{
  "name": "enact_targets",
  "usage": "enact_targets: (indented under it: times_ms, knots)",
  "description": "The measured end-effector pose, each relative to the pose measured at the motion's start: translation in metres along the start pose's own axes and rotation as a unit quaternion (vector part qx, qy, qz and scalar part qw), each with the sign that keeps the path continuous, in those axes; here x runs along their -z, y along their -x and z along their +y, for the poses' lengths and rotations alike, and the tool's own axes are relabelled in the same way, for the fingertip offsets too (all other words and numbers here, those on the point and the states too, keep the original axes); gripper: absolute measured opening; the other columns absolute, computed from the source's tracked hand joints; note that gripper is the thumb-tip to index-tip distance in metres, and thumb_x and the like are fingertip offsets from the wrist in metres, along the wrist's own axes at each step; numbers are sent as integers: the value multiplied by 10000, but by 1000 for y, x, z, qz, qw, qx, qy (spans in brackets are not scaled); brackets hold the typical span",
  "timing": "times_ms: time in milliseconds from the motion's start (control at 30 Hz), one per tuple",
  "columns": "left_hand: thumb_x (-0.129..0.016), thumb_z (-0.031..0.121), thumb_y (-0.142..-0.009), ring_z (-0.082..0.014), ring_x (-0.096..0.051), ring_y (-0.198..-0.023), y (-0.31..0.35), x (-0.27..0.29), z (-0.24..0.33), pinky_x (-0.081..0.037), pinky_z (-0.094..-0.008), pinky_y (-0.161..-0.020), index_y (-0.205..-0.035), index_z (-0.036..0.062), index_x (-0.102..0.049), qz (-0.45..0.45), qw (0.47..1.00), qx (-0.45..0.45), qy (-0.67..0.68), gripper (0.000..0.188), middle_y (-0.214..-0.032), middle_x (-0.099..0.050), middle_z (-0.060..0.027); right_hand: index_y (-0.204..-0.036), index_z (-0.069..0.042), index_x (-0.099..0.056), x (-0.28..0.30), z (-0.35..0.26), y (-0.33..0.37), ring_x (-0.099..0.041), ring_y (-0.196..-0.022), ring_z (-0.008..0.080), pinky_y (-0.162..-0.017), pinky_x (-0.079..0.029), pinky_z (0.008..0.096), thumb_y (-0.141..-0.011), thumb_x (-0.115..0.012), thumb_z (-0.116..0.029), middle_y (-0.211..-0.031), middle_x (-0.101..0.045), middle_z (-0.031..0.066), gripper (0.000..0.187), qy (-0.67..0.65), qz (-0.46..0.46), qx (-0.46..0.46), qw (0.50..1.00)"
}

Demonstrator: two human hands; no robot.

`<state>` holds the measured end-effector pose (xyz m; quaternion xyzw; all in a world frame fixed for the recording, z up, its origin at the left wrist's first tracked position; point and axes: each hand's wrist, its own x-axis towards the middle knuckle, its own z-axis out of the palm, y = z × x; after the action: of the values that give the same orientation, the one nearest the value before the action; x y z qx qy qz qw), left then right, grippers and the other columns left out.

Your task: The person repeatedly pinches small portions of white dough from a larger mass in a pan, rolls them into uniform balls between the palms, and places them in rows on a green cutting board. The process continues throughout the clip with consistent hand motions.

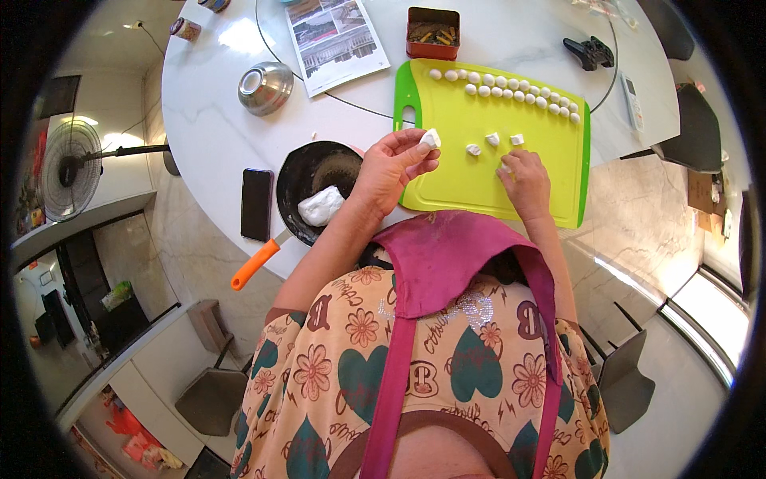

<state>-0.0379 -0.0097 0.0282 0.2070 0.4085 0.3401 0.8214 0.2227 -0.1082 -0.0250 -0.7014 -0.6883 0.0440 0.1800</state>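
White table [207,144]: left fingers [408,139] pinch white lump [431,139]; right fingers [519,162] curled, tips obscured, grip can't tell.

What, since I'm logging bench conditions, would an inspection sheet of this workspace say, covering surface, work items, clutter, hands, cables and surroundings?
Surface: white marbled table, with a yellow-green board on it.
Work items: two rows of white balls along the board's far side; three loose pieces nearer; larger white lump in a black pan.
Clutter: phone, upturned metal bowl, printed sheet, red tin, game controller, remote.
Hands: left hand pinches a white piece; right hand is over the board, grip unclear.
Cables: nothing certain; a thin dark line, upper left, may be a cord.
Surroundings: fan at left; grey chairs around.
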Motion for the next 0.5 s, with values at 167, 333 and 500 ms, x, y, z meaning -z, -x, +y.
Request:
enact_targets:
  times_ms: [167, 333, 500]
  knots:
    - [-700, 14, -847, -203, -677, -872, 4, -7, -1, -589, -307, -770, -1059, -26, -623, 26, 998, -18, -53, 229, -1001, -681, -126, -1037, -79, -670, 43, -61, -37, -623, -904, 277, -773, -518, 369, -727, -761, -94, -1022, -639, 84, 323, -201, 54, 23, 978]
    - [-710, 24, -841, -191, -678, -839, 7, -4, -4, -592, -306, -746, -1063, -30, -634, 9, 994, -41, -102, 240, -983, -685, -123, -1045, -55, -672, 54, -103, -62, -644, -858, 244, -729, -533, 329, -752, -740, -40, -986, -649, 92, 301, -393, -13, 42, 919]
    - [-700, 39, -854, -186, -673, -846, 12, 3, 0, -584, -313, -753, -1041, -18, -641, -7, 989, -32, -142, 204, -967, -684, -115, -1026, -44, -676, 35, -104, -63, -645, -779, 168, -661, -534, 286, -770, -727, -16, -894, -644, 81, 262, -422, -50, 67, 903]
